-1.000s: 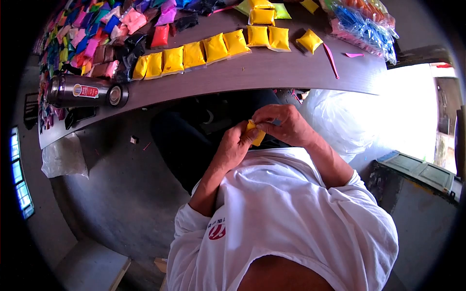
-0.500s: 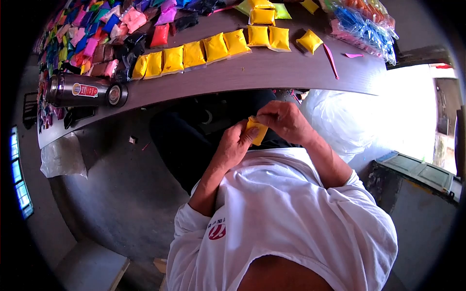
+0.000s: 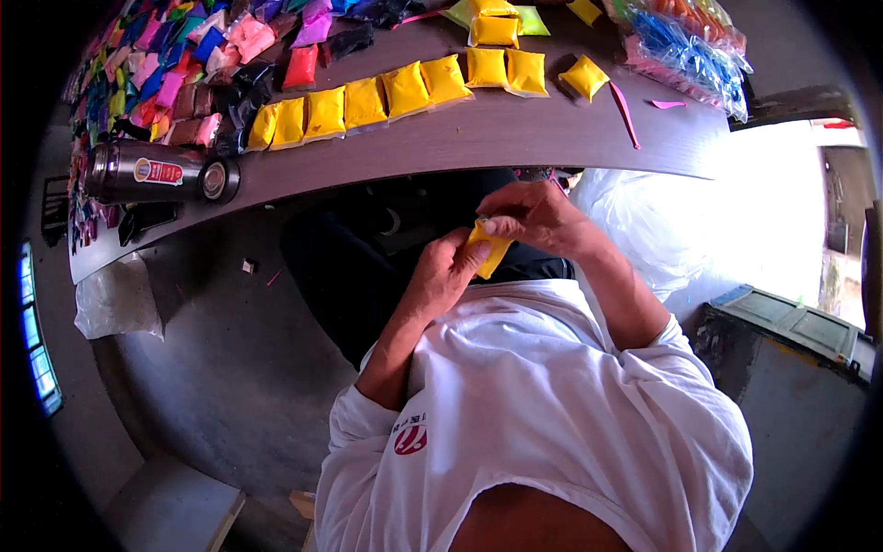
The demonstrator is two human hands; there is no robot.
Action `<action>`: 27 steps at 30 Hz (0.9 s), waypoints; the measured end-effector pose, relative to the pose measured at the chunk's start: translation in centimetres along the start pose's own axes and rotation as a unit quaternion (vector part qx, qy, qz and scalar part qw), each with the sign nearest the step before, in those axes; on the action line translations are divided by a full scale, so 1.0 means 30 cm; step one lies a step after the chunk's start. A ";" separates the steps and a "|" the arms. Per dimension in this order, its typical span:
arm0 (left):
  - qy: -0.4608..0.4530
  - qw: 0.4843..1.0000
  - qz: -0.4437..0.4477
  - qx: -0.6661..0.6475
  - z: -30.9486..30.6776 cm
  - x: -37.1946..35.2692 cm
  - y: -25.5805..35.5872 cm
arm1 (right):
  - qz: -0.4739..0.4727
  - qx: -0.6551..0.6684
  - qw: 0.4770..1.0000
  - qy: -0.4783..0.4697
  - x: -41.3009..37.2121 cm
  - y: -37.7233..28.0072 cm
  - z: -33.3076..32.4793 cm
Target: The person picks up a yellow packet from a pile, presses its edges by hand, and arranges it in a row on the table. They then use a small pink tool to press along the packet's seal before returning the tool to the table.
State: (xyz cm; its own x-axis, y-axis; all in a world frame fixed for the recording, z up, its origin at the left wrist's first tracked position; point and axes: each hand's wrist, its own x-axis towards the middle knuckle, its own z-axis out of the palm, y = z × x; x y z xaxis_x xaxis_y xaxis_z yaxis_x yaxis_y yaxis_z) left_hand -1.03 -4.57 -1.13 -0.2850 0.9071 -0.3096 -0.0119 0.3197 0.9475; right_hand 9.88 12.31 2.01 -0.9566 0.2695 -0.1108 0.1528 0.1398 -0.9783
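A small yellow packet [image 3: 493, 255] is held over my lap, below the table's front edge. My left hand [image 3: 446, 271] is closed on it, with the thumb flat across its front. At the packet's upper end, my right hand [image 3: 541, 218] is closed in a pinch on the edge; its fingertips partly cover that end. On the table ahead lies a row of similar yellow packets [image 3: 365, 103], side by side. One more yellow packet [image 3: 585, 78] lies apart to the right, beside a pink plastic tool [image 3: 624, 116].
Many coloured packets [image 3: 170, 87] are heaped on the table's left. A dark thermos [image 3: 152, 172] lies on its side near the left edge. Bagged coloured pieces [image 3: 690, 55] sit at the right. A translucent plastic bag [image 3: 635, 235] stands below the table's right end.
My right hand has shifted slightly, and its thumb now lies lower against the packet's upper end. The packet tilts a little more. My left hand keeps its hold.
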 end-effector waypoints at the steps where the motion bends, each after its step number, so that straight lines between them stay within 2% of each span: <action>1: 0.000 1.000 0.000 0.000 0.001 0.000 -0.001 | 0.000 0.000 1.000 0.000 0.004 0.002 0.002; 4: -0.003 1.000 0.007 0.014 -0.002 0.002 0.000 | -0.006 -0.036 0.999 -0.020 0.014 0.012 0.008; 9: -0.013 1.000 0.006 0.006 -0.018 0.000 0.029 | 0.031 0.072 0.997 -0.025 0.019 0.015 0.005; 13: -0.009 1.000 0.014 -0.015 -0.021 -0.001 0.031 | 0.060 0.106 0.992 -0.034 0.016 0.010 -0.003; 15: -0.022 0.999 0.012 -0.026 -0.031 -0.002 0.031 | 0.101 0.161 0.981 -0.031 0.014 -0.001 -0.003; 18: -0.014 1.000 0.017 -0.016 -0.031 -0.008 0.028 | 0.097 0.189 0.976 -0.047 0.016 0.021 -0.032; 22: -0.021 1.000 -0.004 0.002 -0.031 -0.007 -0.001 | 0.102 0.182 0.978 -0.010 0.004 0.032 -0.051; 27: -0.013 1.000 -0.002 0.006 -0.032 -0.006 0.003 | 0.072 0.056 0.992 -0.083 -0.017 0.015 -0.044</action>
State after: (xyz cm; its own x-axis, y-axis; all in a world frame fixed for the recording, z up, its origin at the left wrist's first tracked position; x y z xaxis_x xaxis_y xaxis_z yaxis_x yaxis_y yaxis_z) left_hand -1.89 -4.97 -0.93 -0.2598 0.9129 -0.3148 -0.0005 0.3258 0.9454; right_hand 10.75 13.49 1.87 -0.9562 0.1164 -0.2685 0.2707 0.0029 -0.9627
